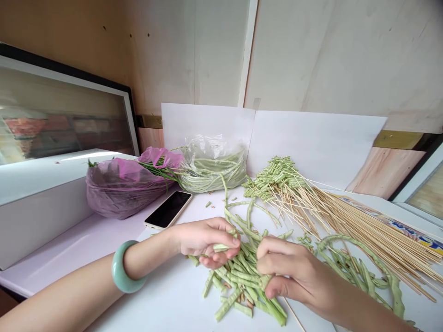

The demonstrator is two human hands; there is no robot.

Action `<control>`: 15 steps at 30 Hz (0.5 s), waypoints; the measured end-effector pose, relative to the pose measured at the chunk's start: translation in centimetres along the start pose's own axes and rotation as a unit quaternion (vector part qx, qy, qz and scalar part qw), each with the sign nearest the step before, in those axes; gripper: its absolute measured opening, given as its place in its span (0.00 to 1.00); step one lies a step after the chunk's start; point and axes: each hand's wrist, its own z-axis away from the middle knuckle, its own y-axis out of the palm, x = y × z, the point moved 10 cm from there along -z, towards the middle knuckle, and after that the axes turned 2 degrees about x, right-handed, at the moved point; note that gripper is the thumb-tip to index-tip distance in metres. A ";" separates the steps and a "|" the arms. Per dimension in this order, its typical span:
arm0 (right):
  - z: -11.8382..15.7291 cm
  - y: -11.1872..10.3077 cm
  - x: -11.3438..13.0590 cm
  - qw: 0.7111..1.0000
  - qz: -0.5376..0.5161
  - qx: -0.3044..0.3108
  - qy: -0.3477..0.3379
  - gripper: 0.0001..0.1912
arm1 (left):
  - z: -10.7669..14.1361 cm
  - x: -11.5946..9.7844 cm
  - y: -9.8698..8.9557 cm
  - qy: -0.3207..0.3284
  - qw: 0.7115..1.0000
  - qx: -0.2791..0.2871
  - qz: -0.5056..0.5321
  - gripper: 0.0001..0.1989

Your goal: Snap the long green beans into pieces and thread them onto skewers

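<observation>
My left hand (214, 240), wearing a jade-green bangle (128, 266) at the wrist, is closed around short pieces of long bean (221, 247). To its right, my right hand (290, 267) is curled, with thumb and forefinger closed at a bean piece (265, 281); its palm side is hidden. Under and between both hands spreads a pile of cut long bean pieces (242, 276), with a few brown seeds among them. A thin stick (294, 314) shows below my right hand. Whole long beans (224, 193) trail from behind the pile.
Bamboo skewers (363, 230) lie at right, many threaded with bean pieces (277, 177). Loose long beans (391, 276) lie nearer. Behind are a clear bag of long beans (214, 166), a purple bag of greens (121, 189) and a phone (168, 210). White boards (311, 138) stand against the wall.
</observation>
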 end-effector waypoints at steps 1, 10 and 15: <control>-0.1 0.0 0.1 1.000 0.006 -0.013 -0.007 0.19 | -0.3 0.2 0.0 0.003 1.000 -0.009 0.012 0.15; -0.2 0.5 0.0 0.995 -0.063 -0.082 -0.010 0.21 | -0.9 1.6 0.4 -0.033 0.989 -0.087 0.119 0.16; -0.2 1.2 -0.4 0.998 -0.010 -0.067 -0.008 0.27 | -1.0 1.7 0.1 -0.028 0.986 -0.102 0.126 0.17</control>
